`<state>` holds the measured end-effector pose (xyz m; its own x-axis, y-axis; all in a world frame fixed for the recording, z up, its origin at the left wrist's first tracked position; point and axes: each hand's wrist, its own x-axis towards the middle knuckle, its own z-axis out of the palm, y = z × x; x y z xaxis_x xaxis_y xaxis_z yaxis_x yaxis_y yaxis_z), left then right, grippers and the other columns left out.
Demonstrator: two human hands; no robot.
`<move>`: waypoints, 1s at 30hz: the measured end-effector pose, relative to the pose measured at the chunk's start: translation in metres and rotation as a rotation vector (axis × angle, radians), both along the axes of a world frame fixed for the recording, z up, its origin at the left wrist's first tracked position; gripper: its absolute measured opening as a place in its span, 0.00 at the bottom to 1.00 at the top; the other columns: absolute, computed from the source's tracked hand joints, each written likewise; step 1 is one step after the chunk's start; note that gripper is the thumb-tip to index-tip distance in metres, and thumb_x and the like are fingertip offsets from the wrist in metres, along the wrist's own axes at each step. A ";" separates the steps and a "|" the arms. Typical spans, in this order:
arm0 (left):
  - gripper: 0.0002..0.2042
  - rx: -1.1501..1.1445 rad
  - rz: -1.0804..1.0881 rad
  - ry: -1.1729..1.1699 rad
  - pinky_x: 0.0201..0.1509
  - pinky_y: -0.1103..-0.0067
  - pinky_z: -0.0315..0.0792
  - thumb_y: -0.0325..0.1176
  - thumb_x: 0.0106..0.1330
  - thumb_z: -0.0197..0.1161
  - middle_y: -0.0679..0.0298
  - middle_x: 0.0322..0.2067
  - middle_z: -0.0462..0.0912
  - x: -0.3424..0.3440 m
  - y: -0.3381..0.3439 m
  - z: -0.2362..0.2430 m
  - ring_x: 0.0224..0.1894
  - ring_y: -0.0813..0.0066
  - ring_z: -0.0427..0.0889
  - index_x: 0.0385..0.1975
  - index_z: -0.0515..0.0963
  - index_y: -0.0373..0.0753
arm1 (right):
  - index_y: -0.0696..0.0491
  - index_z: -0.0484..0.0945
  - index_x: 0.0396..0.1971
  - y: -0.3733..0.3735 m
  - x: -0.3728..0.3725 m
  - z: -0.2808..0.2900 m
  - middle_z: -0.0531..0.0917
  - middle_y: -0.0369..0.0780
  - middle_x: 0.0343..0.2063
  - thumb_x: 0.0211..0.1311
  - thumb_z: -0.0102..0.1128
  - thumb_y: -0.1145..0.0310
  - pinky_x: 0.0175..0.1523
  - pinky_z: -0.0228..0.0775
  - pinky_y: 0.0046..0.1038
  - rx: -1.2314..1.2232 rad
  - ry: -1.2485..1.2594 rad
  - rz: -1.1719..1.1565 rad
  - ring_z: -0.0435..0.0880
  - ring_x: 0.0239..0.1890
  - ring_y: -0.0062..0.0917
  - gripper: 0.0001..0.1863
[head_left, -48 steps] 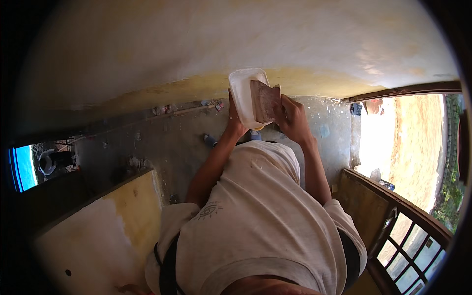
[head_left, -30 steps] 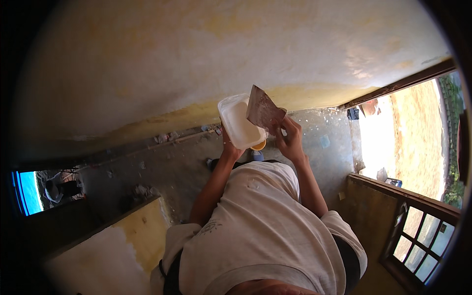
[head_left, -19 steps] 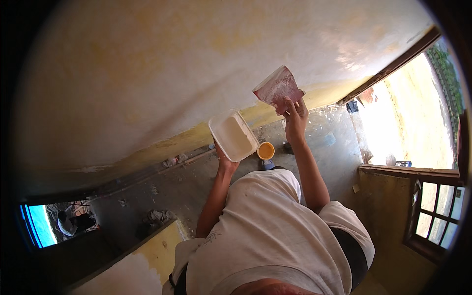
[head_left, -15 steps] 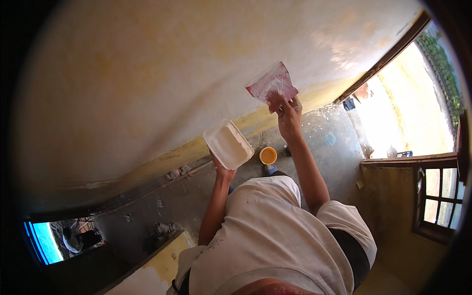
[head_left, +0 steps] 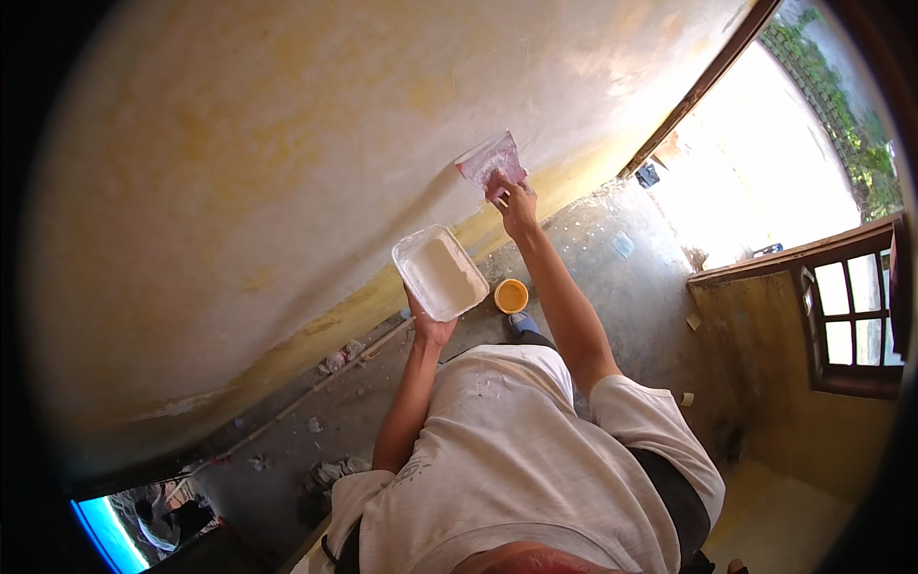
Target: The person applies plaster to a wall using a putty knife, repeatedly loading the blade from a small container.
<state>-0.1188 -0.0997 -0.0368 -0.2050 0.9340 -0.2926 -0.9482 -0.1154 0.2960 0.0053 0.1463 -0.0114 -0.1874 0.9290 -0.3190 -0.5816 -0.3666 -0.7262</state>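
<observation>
My right hand (head_left: 516, 205) is stretched up and grips a flat, reddish, putty-smeared scraper blade (head_left: 491, 159), which lies against the pale yellow wall (head_left: 287, 143). My left hand (head_left: 430, 328) holds a white rectangular tray (head_left: 440, 274) of pale putty from underneath, at chest height and a little left of the scraper. The tray is tilted toward the wall.
A small orange tub (head_left: 511, 296) stands on the grey, debris-strewn floor (head_left: 344, 411) near my foot. A bright doorway (head_left: 755, 182) opens at the right, and a wooden window frame (head_left: 846, 316) sits in the side wall.
My right hand has lifted the scraper from beside the tray up onto the wall. The tray has dropped lower and to the left, and the view has tilted up the wall.
</observation>
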 end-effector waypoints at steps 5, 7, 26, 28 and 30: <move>0.26 0.079 0.030 0.021 0.67 0.64 0.74 0.56 0.79 0.47 0.68 0.60 0.80 -0.017 0.006 0.004 0.62 0.67 0.79 0.68 0.71 0.48 | 0.54 0.78 0.48 -0.020 0.023 0.026 0.86 0.36 0.35 0.73 0.61 0.72 0.34 0.74 0.25 0.261 -0.180 -0.260 0.85 0.35 0.20 0.08; 0.26 0.082 0.030 0.037 0.67 0.64 0.74 0.56 0.79 0.47 0.68 0.60 0.80 -0.026 0.001 0.006 0.62 0.66 0.79 0.68 0.71 0.48 | 0.56 0.78 0.46 -0.005 0.036 0.050 0.83 0.34 0.31 0.74 0.58 0.73 0.32 0.69 0.24 0.411 -0.317 -0.367 0.80 0.29 0.17 0.06; 0.24 0.037 -0.027 -0.101 0.69 0.61 0.69 0.51 0.71 0.62 0.65 0.58 0.82 -0.052 -0.036 0.005 0.63 0.64 0.78 0.63 0.76 0.47 | 0.56 0.85 0.50 -0.120 -0.081 0.114 0.85 0.43 0.45 0.60 0.67 0.75 0.41 0.82 0.33 1.149 -0.964 -0.311 0.88 0.41 0.34 0.17; 0.26 -0.018 0.061 0.973 0.67 0.63 0.71 0.40 0.62 0.72 0.62 0.56 0.83 -0.047 -0.034 0.014 0.60 0.62 0.80 0.61 0.77 0.44 | 0.58 0.85 0.48 -0.079 -0.038 0.110 0.86 0.44 0.45 0.67 0.63 0.73 0.40 0.83 0.31 0.940 -0.933 -0.462 0.88 0.42 0.31 0.12; 0.30 -0.049 0.079 0.615 0.65 0.64 0.73 0.30 0.53 0.78 0.60 0.54 0.84 -0.041 -0.028 0.031 0.57 0.61 0.82 0.59 0.77 0.42 | 0.61 0.85 0.47 -0.018 0.011 0.123 0.87 0.46 0.45 0.71 0.61 0.71 0.42 0.82 0.31 0.712 -0.890 -0.666 0.88 0.43 0.31 0.12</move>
<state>-0.1601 -0.1273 -0.0053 -0.4174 0.8977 -0.1412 -0.5912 -0.1502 0.7924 0.0166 0.1284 0.1115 0.3859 0.7758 0.4992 0.2727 0.4210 -0.8651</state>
